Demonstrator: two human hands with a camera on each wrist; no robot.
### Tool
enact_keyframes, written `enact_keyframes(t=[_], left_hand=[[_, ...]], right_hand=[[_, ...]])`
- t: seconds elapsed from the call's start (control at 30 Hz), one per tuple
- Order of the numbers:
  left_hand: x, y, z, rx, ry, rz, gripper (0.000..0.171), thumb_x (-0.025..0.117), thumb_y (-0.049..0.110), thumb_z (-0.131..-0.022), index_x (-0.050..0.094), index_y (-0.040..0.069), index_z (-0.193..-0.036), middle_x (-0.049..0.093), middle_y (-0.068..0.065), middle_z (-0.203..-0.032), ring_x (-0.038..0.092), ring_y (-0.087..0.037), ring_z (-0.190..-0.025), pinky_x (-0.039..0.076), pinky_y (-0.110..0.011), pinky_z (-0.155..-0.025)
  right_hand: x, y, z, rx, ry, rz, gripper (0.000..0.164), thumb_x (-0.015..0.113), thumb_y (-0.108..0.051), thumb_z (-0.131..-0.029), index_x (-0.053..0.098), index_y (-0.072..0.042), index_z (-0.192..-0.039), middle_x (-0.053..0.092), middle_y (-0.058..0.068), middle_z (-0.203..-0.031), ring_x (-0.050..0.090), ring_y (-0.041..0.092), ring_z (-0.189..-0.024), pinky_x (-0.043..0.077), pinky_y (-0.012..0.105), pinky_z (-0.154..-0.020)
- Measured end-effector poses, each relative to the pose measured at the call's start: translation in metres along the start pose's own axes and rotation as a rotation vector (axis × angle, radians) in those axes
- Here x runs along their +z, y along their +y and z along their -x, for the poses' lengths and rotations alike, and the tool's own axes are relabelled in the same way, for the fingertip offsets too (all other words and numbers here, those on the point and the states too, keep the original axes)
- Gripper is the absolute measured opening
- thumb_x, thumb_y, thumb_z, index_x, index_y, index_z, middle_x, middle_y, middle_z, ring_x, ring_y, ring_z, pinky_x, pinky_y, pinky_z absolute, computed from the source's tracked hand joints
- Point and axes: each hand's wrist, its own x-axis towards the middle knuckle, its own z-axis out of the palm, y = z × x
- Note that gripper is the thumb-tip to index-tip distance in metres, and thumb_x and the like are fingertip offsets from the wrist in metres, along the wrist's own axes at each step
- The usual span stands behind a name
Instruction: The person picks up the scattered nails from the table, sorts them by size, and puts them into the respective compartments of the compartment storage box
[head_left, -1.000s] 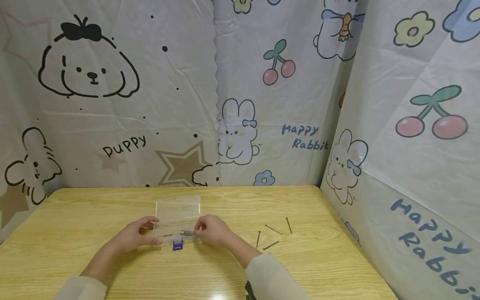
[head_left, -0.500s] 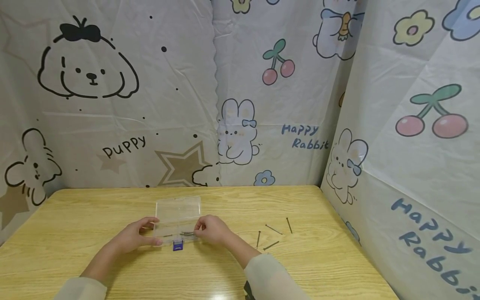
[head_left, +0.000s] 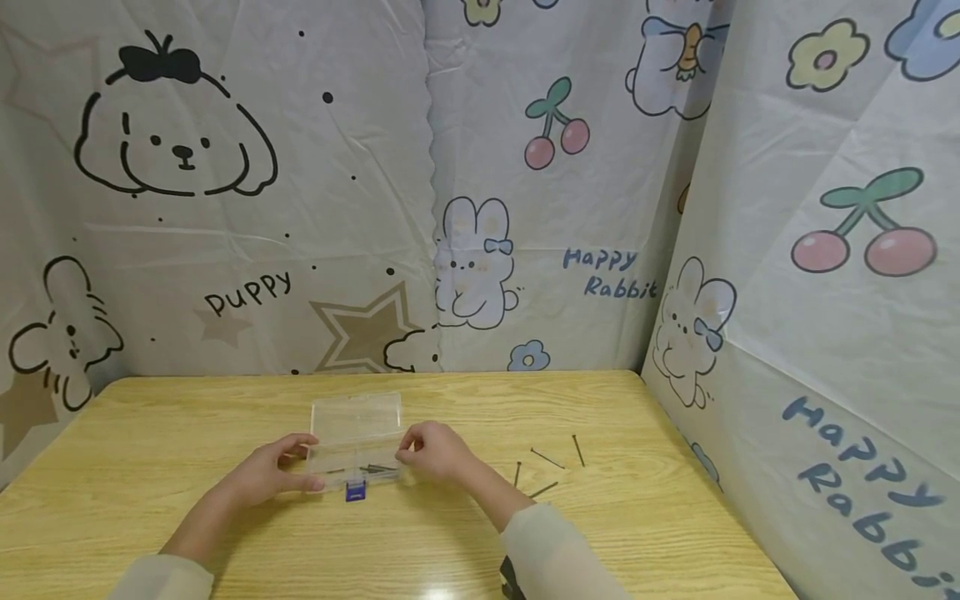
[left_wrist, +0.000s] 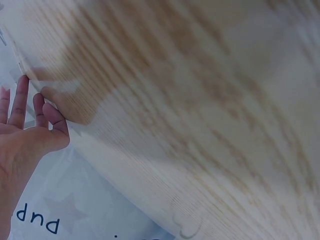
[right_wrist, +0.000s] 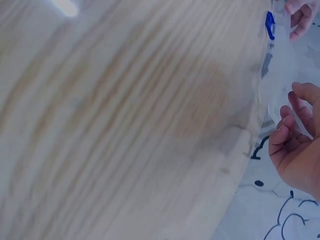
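Note:
A clear plastic box point(head_left: 330, 460) with its lid point(head_left: 356, 414) tipped back lies on the table. My left hand point(head_left: 264, 473) grips its left end, thumb at the front corner and fingers at the back. Inside the right part of the box, several thin metal screws or nails point(head_left: 378, 469) lie in a small bunch, with a thin piece in the left part. A blue latch point(head_left: 356, 491) hangs at the front. By the right end, my right hand point(head_left: 437, 452) has its fingers loosely bent with nothing between them; in the right wrist view its fingertips point(right_wrist: 295, 87) are close to the clear wall.
To the right on the wooden table point(head_left: 652, 533), several more long screws or nails point(head_left: 547, 458) lie scattered, one partly behind the right forearm. A printed cloth point(head_left: 360, 183) hangs behind the table and along its right side.
My right hand has let go of the screws or nails in the box and drawn slightly right and back to the box's end. The left hand stays in place.

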Motion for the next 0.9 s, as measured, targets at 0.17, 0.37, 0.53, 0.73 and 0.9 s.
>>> enact_keyframes(t=[0.17,0.37,0.53,0.73,0.9], left_hand=[[-0.001,0.002,0.001,-0.012,-0.004,0.000,0.077,0.075,0.038,-0.077,0.040,0.003,-0.136,0.049,-0.027,-0.129,0.044,-0.049,-0.118,0.041,-0.059,-0.093],[-0.001,0.003,0.002,-0.012,-0.008,0.005,0.078,0.075,0.038,-0.077,0.040,0.003,-0.137,0.048,-0.027,-0.130,0.042,-0.051,-0.119,0.041,-0.060,-0.093],[-0.001,0.003,0.002,-0.011,-0.010,0.014,0.077,0.075,0.038,-0.077,0.039,0.003,-0.137,0.047,-0.027,-0.130,0.042,-0.051,-0.119,0.041,-0.059,-0.093],[-0.001,0.002,0.001,-0.009,-0.009,0.015,0.077,0.075,0.037,-0.078,0.040,0.003,-0.136,0.047,-0.027,-0.130,0.042,-0.050,-0.119,0.041,-0.058,-0.094],[0.000,0.001,0.000,-0.006,-0.009,0.013,0.077,0.075,0.037,-0.077,0.040,0.003,-0.137,0.048,-0.027,-0.129,0.043,-0.050,-0.118,0.042,-0.058,-0.093]], right_hand=[[-0.011,0.008,0.003,0.000,0.014,0.007,0.012,0.063,-0.026,-0.090,0.068,-0.015,-0.086,0.049,-0.007,-0.066,0.039,0.005,-0.054,0.033,0.019,-0.050],[-0.025,0.021,0.010,0.013,0.031,0.022,0.012,0.064,-0.025,-0.089,0.068,-0.014,-0.086,0.050,-0.007,-0.070,0.040,0.006,-0.059,0.033,0.020,-0.053],[-0.038,0.033,0.016,0.028,0.042,0.020,0.012,0.063,-0.024,-0.089,0.068,-0.013,-0.087,0.050,-0.005,-0.071,0.041,0.008,-0.060,0.034,0.020,-0.053],[-0.053,0.050,0.025,0.028,0.063,0.017,0.012,0.063,-0.022,-0.089,0.068,-0.011,-0.087,0.052,-0.003,-0.072,0.042,0.009,-0.061,0.035,0.021,-0.053],[-0.063,0.065,0.034,0.053,0.082,0.030,0.012,0.063,-0.021,-0.089,0.067,-0.010,-0.087,0.053,-0.002,-0.073,0.042,0.010,-0.062,0.035,0.021,-0.054]])
